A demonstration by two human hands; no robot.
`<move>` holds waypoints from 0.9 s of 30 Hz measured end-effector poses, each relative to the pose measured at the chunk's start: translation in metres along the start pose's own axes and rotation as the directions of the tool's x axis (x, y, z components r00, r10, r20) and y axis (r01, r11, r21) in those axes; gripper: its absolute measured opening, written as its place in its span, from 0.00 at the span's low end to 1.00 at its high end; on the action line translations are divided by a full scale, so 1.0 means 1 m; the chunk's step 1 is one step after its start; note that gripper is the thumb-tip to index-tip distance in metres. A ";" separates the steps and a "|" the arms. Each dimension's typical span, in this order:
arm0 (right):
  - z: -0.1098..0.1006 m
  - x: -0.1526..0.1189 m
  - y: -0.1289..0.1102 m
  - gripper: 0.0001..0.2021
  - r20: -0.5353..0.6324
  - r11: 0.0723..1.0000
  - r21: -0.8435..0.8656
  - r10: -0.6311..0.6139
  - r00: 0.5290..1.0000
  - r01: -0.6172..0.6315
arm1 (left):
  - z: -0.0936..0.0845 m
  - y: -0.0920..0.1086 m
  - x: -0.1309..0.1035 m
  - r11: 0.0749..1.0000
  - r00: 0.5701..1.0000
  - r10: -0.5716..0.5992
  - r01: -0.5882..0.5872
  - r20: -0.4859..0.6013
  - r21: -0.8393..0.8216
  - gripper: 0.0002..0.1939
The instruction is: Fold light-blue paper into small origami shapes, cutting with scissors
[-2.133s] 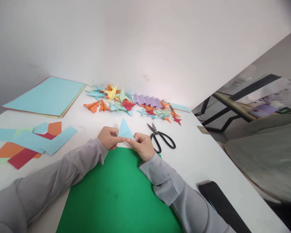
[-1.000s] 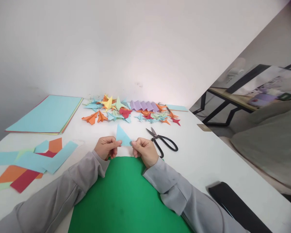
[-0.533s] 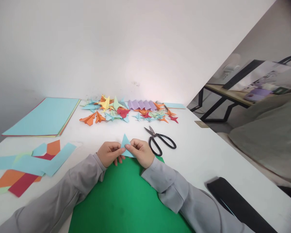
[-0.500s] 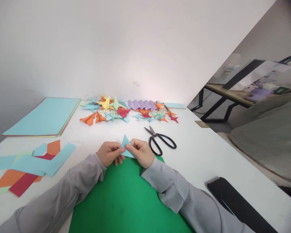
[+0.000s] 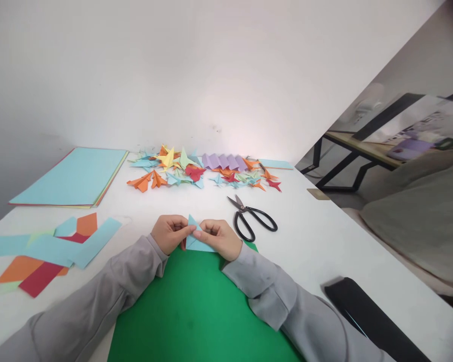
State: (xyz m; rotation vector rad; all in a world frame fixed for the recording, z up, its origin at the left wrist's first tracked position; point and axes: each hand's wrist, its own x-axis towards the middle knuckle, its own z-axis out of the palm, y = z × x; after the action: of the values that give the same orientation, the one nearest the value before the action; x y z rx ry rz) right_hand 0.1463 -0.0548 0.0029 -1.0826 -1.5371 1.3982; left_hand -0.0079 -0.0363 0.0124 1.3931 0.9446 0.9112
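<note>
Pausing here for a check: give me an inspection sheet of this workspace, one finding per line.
Surface: white table, green sheet at the front.
Workpiece: blue paper, folded, by the green sheet's far edge.
Clutter: cut paper pieces and paper stack at left; folded paper shapes near the wall; scissors, blades parted, at right; black object, front right.
Hands: left hand and right hand both hold the blue paper.
Cables: nothing clearly seen on the table.
Surroundings: wall behind; another desk at right.

Scissors (image 5: 243, 208), blades parted, lie on a white tabletop (image 5: 294, 241). Along the wall (image 5: 196, 75) stretches a row of folded paper figures (image 5: 194, 174), with a purple pleated strip (image 5: 223, 162) among them. At far left, a stack of coloured sheets (image 5: 71, 176) lies with light blue uppermost; nearer, flat paper pieces (image 5: 53, 249) overlap. At near right lies a black, elongated object (image 5: 370, 317).
</note>
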 end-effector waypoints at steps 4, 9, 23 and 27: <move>0.001 0.000 0.000 0.18 0.010 0.999 -0.033 -0.015 1.000 0.015 | 0.000 0.002 -0.001 1.000 1.000 -0.018 0.019 -0.013 0.017 0.17; 0.002 0.000 0.000 0.19 0.057 0.998 -0.060 -0.021 0.998 0.025 | 0.000 0.001 0.000 1.000 0.996 -0.019 0.018 -0.084 -0.017 0.15; 0.001 0.004 0.003 0.20 -0.129 0.999 0.048 -0.015 0.992 0.021 | 0.002 0.001 -0.001 0.998 0.997 -0.065 0.066 0.042 -0.022 0.18; 0.001 0.002 0.003 0.19 -0.095 0.991 0.134 0.019 0.995 -0.006 | 0.001 0.000 -0.002 0.998 0.995 -0.061 0.062 0.078 -0.011 0.19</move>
State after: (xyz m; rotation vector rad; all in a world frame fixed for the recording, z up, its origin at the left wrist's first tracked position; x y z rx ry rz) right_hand 0.1452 -0.0526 0.0000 -1.0635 -1.3508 1.4157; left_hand -0.0079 -0.0383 0.0121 1.3711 0.9162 0.8104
